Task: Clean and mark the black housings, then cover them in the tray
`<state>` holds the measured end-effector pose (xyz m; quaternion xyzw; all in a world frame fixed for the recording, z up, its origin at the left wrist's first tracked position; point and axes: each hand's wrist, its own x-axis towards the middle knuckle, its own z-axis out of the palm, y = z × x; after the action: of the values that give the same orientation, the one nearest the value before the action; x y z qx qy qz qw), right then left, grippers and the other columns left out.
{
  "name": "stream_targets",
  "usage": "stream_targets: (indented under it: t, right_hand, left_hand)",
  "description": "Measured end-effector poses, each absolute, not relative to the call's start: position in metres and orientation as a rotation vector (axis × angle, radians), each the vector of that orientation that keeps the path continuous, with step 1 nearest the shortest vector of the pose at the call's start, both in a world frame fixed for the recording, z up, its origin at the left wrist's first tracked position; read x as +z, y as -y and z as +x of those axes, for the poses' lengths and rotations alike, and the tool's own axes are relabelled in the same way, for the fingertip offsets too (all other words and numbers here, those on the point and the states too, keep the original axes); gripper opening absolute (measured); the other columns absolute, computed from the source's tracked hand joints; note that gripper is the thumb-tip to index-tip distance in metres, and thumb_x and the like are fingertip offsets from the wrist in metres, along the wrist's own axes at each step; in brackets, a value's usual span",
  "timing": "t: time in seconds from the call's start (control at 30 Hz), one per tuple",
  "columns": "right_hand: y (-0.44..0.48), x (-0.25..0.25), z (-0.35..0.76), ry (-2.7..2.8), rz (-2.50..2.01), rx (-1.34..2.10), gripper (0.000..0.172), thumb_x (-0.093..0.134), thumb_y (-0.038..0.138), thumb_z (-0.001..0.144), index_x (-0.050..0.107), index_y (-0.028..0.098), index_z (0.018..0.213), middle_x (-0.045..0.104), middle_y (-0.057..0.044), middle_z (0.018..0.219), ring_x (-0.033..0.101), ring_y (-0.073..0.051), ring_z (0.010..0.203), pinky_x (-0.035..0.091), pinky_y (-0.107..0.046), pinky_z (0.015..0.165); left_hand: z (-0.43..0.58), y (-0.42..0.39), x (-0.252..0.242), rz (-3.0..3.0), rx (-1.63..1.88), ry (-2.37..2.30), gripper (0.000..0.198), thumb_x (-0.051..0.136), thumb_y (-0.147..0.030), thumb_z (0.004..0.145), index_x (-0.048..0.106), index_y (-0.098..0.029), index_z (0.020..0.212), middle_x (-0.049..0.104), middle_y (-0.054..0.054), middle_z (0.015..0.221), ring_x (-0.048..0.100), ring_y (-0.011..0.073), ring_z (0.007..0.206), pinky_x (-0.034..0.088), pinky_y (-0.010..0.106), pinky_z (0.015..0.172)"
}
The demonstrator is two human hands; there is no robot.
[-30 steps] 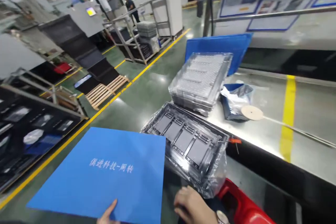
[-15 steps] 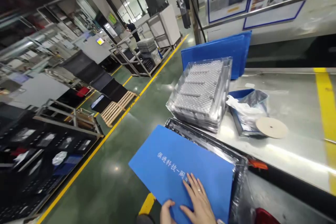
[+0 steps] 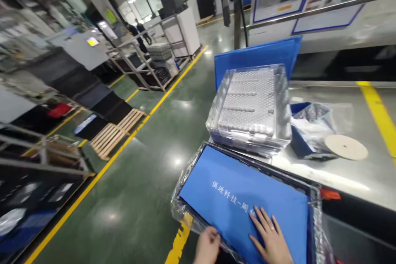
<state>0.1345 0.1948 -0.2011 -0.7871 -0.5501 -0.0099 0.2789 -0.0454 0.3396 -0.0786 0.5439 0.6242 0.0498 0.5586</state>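
A blue sheet with white printed characters lies flat inside a black box lined with clear plastic film. My right hand rests on the sheet, palm down and fingers spread, a ring on one finger. At the box's near left rim is my left hand, its fingers curled close to the film and the sheet's edge. What those fingers pinch, if anything, is hidden.
Behind the box, clear plastic trays are stacked on a metal table, blue boards behind them. To the right sit a dark blue bin and a round beige disc. A wooden pallet lies on the floor.
The blue sheet, which overhung the box's left side, now sits within its rim. My left hand has left the sheet's edge for the box's rim; my right hand stays flat on the sheet.
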Motion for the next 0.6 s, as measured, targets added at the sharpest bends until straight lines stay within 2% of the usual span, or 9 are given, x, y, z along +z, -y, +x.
stream_targets:
  t: [0.07,0.13,0.2,0.27,0.4,0.5,0.6]
  right_hand:
    - [-0.196,-0.201,0.135,1.486,-2.155,-0.001,0.047,0.049,0.039,0.091,0.061,0.02,0.133,0.047,-0.015,0.145,0.045,-0.039,0.133,0.037,-0.065,0.103]
    - [-0.199,-0.199,0.137,1.488,-2.196,0.033,0.048,0.049,0.037,0.093,0.057,0.02,0.137,0.045,-0.015,0.147,0.042,-0.037,0.135,0.035,-0.063,0.106]
    - [-0.203,-0.195,0.141,1.486,-2.223,0.068,0.048,0.052,0.038,0.094,0.054,0.021,0.139,0.043,-0.014,0.149,0.038,-0.035,0.138,0.033,-0.061,0.109]
    - [-0.206,-0.191,0.146,1.479,-2.238,0.088,0.051,0.055,0.04,0.093,0.052,0.022,0.14,0.041,-0.013,0.151,0.035,-0.033,0.14,0.03,-0.059,0.112]
    - [-0.209,-0.189,0.155,1.445,-2.231,0.066,0.057,0.058,0.042,0.092,0.047,0.018,0.143,0.039,-0.014,0.152,0.032,-0.032,0.141,0.031,-0.059,0.112]
    - [-0.211,-0.193,0.155,1.389,-2.192,0.028,0.056,0.055,0.037,0.091,0.047,0.015,0.142,0.04,-0.015,0.152,0.032,-0.031,0.142,0.033,-0.057,0.113]
    - [-0.212,-0.198,0.151,1.275,-2.159,-0.017,0.052,0.054,0.033,0.09,0.05,0.018,0.139,0.042,-0.012,0.15,0.034,-0.028,0.142,0.035,-0.052,0.114]
  left_hand:
    - [-0.053,-0.381,-0.071,1.575,0.189,-1.351,0.024,0.06,-0.032,0.066,0.066,-0.019,0.085,0.072,0.01,0.083,0.067,0.0289,0.088,0.05,0.046,0.093]
    - [-0.052,-0.425,-0.065,1.786,0.233,-1.25,0.042,0.056,-0.039,0.071,0.067,-0.014,0.103,0.067,0.018,0.119,0.057,0.0323,0.12,0.035,0.049,0.112]
    - [-0.043,-0.462,-0.066,1.934,0.253,-1.146,0.058,0.05,-0.042,0.075,0.061,-0.005,0.119,0.056,0.024,0.136,0.047,0.0341,0.133,0.024,0.052,0.119]
    - [-0.028,-0.489,-0.076,2.126,0.273,-1.052,0.067,0.045,-0.041,0.079,0.054,0.003,0.128,0.046,0.027,0.144,0.039,0.0357,0.139,0.019,0.055,0.12]
    - [-0.004,-0.511,-0.119,2.684,0.281,-0.907,0.068,0.033,-0.039,0.086,0.052,0.009,0.13,0.045,0.031,0.143,0.041,0.0401,0.137,0.029,0.063,0.114]
    - [-0.006,-0.513,-0.149,2.795,0.294,-0.966,0.068,0.031,-0.039,0.087,0.051,0.008,0.131,0.046,0.03,0.143,0.041,0.0392,0.137,0.033,0.061,0.112]
    - [-0.014,-0.515,-0.157,2.759,0.345,-1.056,0.069,0.033,-0.043,0.086,0.052,0.005,0.132,0.05,0.028,0.141,0.04,0.0388,0.137,0.032,0.06,0.113]
